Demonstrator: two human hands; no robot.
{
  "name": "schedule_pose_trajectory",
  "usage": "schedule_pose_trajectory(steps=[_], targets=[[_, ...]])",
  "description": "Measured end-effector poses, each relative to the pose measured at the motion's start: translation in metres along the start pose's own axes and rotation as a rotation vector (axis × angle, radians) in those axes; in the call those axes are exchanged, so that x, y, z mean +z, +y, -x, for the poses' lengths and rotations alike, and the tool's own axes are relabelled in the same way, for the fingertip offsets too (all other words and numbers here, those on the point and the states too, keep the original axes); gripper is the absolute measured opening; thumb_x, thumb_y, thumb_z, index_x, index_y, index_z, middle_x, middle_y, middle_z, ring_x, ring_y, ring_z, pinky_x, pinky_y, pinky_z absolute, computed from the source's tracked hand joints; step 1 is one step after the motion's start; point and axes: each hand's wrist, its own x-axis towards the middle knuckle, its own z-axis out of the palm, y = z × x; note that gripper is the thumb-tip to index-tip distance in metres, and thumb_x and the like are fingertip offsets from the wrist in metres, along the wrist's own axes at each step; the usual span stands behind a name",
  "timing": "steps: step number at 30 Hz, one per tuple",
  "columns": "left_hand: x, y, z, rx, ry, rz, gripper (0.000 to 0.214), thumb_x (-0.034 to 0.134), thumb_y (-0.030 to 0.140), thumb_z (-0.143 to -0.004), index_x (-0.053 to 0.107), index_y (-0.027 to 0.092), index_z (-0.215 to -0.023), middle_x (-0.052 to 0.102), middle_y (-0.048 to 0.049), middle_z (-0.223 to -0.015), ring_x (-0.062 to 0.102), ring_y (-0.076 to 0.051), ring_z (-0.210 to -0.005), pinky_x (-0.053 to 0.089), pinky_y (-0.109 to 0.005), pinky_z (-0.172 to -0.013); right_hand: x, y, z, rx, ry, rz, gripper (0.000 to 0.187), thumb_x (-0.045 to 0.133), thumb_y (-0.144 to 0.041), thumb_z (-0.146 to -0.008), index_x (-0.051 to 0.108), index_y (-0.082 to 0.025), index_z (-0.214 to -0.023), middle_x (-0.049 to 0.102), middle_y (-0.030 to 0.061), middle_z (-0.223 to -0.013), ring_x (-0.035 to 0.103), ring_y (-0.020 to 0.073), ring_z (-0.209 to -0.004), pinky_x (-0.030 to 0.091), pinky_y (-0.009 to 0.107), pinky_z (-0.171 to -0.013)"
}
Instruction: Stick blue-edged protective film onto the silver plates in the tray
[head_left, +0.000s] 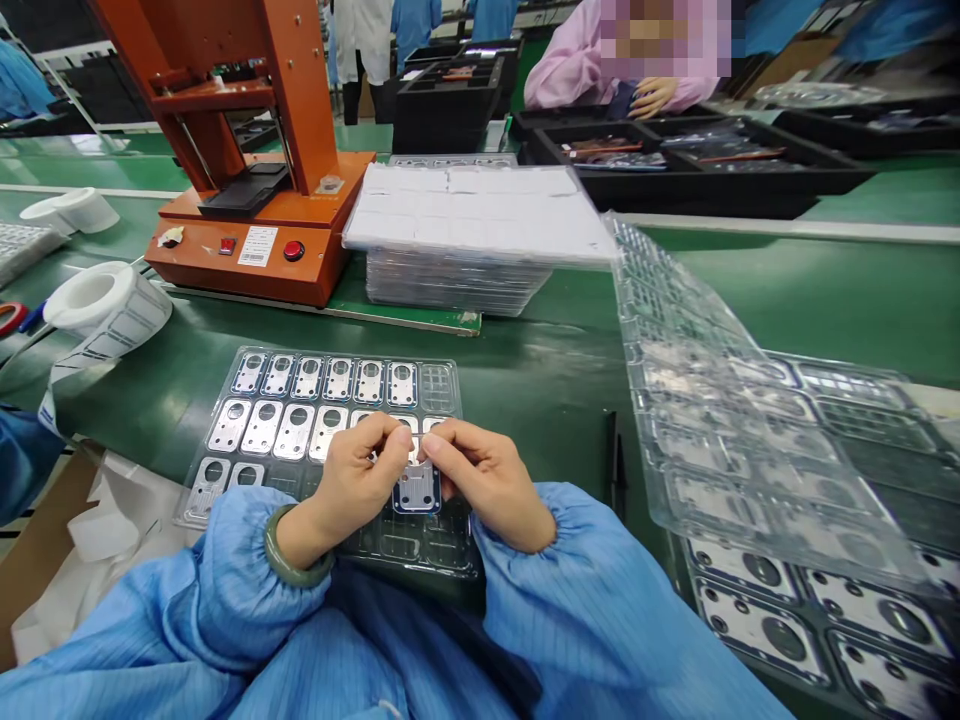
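Note:
My left hand (366, 482) and my right hand (486, 478) meet over a clear plastic tray (375, 548). A small silver metal plate with holes and a dark blue edge (417, 490) is at my right fingers, which are closed on its side. The left thumb and index finger are pinched together at its upper end; whatever they hold is too small or hidden to make out. Several similar silver plates (295, 430) lie in rows in the tray's pockets, and the hands cover part of the second row.
An orange press (247, 240) stands at the back left, near a label roll (112, 300). Behind the tray is a stack of clear trays (457, 280) topped with white sheets (480, 205). A tilted clear tray (720, 400) covers more plates at right. Across the bench sits a person in pink (562, 60).

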Motion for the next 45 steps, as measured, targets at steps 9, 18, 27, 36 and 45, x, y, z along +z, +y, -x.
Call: schedule_pose_trajectory(steps=[9,18,27,36,45], targets=[[-0.0009,-0.0001,0.0012,-0.079,0.020,0.048,0.032,0.046,0.035,-0.090,0.060,0.014,-0.070,0.057,-0.0001,-0.059,0.047,-0.005,-0.051,0.038,-0.017,-0.049,0.0002,-0.0019,0.0005,0.000,0.012,-0.068,0.043,0.054,-0.055,-0.082,0.056,-0.013,-0.071,0.050,-0.0013,-0.058,0.046,0.0049,-0.048,0.039,0.018,-0.048],[-0.0003,0.0000,0.0026,-0.050,-0.032,0.055,0.029,0.047,0.031,-0.089,0.055,0.014,-0.068,0.051,0.0016,-0.054,0.045,-0.004,-0.049,0.036,-0.016,-0.048,-0.0002,-0.0003,-0.0004,0.003,0.024,-0.015,0.038,0.056,-0.047,-0.082,0.054,-0.013,-0.065,0.048,-0.0018,-0.057,0.045,0.0046,-0.047,0.035,0.018,-0.047],[-0.0006,0.0002,0.0026,-0.073,-0.014,0.096,0.031,0.046,0.033,-0.090,0.058,0.014,-0.069,0.055,0.0003,-0.057,0.047,-0.005,-0.050,0.038,-0.016,-0.049,-0.0027,0.0004,0.0007,-0.037,0.005,-0.073,0.043,0.050,-0.052,-0.085,0.053,-0.013,-0.068,0.047,-0.0018,-0.054,0.045,0.0056,-0.048,0.037,0.019,-0.050],[-0.0028,-0.0013,0.0045,-0.199,-0.072,0.287,0.050,0.034,0.046,-0.093,0.049,0.013,-0.060,0.049,-0.0007,-0.053,0.047,-0.007,-0.049,0.038,-0.019,-0.051,-0.0005,0.0002,0.0007,0.016,0.123,-0.038,0.035,0.054,-0.045,-0.083,0.052,-0.013,-0.069,0.047,-0.0031,-0.053,0.041,0.0040,-0.044,0.034,0.017,-0.045],[-0.0012,-0.0014,0.0032,-0.194,-0.055,0.141,0.036,0.044,0.040,-0.090,0.055,0.013,-0.070,0.043,0.0042,-0.049,0.039,-0.003,-0.042,0.032,-0.016,-0.043,-0.0018,0.0015,0.0001,-0.003,0.096,0.010,0.036,0.052,-0.046,-0.085,0.052,-0.013,-0.068,0.047,-0.0029,-0.053,0.043,0.0045,-0.045,0.034,0.018,-0.046]])
